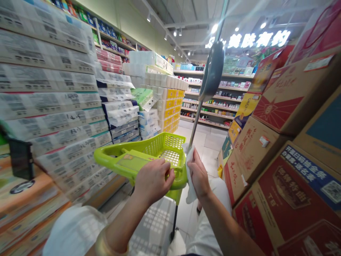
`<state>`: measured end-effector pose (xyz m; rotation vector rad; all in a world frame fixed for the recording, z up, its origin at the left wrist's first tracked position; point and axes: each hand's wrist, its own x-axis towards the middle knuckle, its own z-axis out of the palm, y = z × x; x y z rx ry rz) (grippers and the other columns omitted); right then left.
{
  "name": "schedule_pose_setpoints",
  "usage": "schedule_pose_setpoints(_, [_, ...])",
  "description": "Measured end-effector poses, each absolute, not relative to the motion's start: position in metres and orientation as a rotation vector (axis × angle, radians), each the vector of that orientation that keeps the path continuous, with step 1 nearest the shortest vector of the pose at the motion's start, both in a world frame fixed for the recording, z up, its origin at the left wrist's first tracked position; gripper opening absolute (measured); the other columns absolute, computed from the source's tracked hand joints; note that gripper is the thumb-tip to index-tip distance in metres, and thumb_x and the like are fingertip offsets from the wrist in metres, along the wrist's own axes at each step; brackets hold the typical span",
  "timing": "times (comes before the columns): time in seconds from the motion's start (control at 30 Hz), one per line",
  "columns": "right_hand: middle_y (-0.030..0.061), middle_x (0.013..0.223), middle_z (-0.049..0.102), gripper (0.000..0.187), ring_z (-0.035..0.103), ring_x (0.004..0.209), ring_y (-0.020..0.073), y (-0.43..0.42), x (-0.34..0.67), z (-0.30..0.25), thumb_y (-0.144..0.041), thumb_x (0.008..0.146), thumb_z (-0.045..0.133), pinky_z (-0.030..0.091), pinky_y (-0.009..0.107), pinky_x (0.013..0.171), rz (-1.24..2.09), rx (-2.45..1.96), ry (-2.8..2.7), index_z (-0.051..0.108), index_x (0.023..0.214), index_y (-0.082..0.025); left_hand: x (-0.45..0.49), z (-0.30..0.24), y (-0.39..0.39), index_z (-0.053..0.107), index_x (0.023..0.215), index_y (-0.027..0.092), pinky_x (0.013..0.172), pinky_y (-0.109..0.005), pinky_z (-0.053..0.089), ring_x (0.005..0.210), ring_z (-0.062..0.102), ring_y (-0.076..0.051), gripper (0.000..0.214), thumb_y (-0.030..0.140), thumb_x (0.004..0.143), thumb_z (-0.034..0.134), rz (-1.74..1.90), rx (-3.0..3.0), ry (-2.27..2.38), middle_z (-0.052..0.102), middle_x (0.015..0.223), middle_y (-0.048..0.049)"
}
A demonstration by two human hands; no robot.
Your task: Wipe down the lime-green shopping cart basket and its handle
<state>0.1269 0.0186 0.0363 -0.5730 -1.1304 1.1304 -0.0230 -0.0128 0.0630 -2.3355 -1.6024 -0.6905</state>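
Note:
My left hand [153, 179] is closed around the near rim of a lime-green shopping cart basket [149, 149], which looks empty. My right hand [198, 174] presses a white cloth [189, 179] against the right edge of the basket, fingers closed on the cloth. A thin metal pole [198, 119] rises from the cart's right side, with a grey oval plate [212, 71] on it higher up.
Stacked packs of tissue and toilet paper [53, 106] line the left of the aisle. Piled red and brown cardboard boxes [287, 153] stand close on the right. The tiled floor [207, 142] runs ahead to shelves of goods [221, 106] under a lit sign.

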Motion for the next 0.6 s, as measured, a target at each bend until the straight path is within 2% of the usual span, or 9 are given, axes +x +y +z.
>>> schedule_pose_setpoints(0.1, [0.0037, 0.128, 0.061, 0.057, 0.057, 0.117, 0.0209, 0.037, 0.128, 0.071, -0.024, 0.078, 0.057, 0.044, 0.036, 0.105, 0.982, -0.539, -1.245, 0.047, 0.134, -0.023, -0.025, 0.063, -0.014, 0.053, 0.068, 0.021, 0.062, -0.031, 0.031, 0.069, 0.054, -0.019, 0.028, 0.032, 0.091, 0.039, -0.685, -2.355, -1.611, 0.058, 0.072, -0.0026])
schedule_pose_setpoints(0.2, [0.0052, 0.134, 0.056, 0.057, 0.053, 0.122, 0.0208, 0.056, 0.129, 0.100, -0.029, 0.083, 0.059, 0.039, 0.036, 0.109, 0.718, -0.515, -1.311, 0.044, 0.138, -0.022, -0.029, 0.063, -0.014, 0.051, 0.068, 0.022, 0.063, -0.031, 0.033, 0.069, 0.056, -0.020, 0.032, 0.032, 0.093, 0.035, -0.694, -2.377, -1.602, 0.058, 0.073, -0.0029])
schedule_pose_setpoints(0.3, [0.0064, 0.134, 0.055, 0.055, 0.052, 0.123, 0.0213, 0.062, 0.127, 0.097, -0.034, 0.089, 0.055, 0.037, 0.037, 0.111, 0.576, -0.549, -1.364, 0.041, 0.140, -0.022, -0.036, 0.062, -0.014, 0.051, 0.067, 0.021, 0.065, -0.031, 0.037, 0.069, 0.056, -0.019, 0.033, 0.033, 0.093, 0.034, -0.785, -2.430, -1.559, 0.059, 0.073, -0.0029])
schedule_pose_setpoints(0.47, [0.0084, 0.129, 0.059, 0.049, 0.056, 0.116, 0.0232, 0.061, 0.122, 0.065, -0.043, 0.091, 0.055, 0.041, 0.040, 0.107, 0.639, -0.611, -1.384, 0.046, 0.136, -0.023, -0.049, 0.065, -0.013, 0.059, 0.071, 0.021, 0.064, -0.029, 0.044, 0.070, 0.059, -0.018, 0.031, 0.034, 0.092, 0.040, -1.142, -2.564, -1.497, 0.062, 0.073, -0.0030])
schedule_pose_setpoints(0.6, [0.0051, 0.106, 0.067, 0.041, 0.062, 0.102, 0.0206, 0.066, 0.118, 0.104, -0.048, 0.091, 0.055, 0.049, 0.036, 0.095, 0.733, -0.437, -1.306, 0.056, 0.123, -0.023, -0.055, 0.092, -0.010, 0.066, 0.095, 0.021, 0.074, -0.031, 0.052, 0.081, 0.065, -0.020, 0.025, 0.036, 0.090, 0.046, -1.637, -2.528, -1.338, 0.068, 0.087, -0.0052])
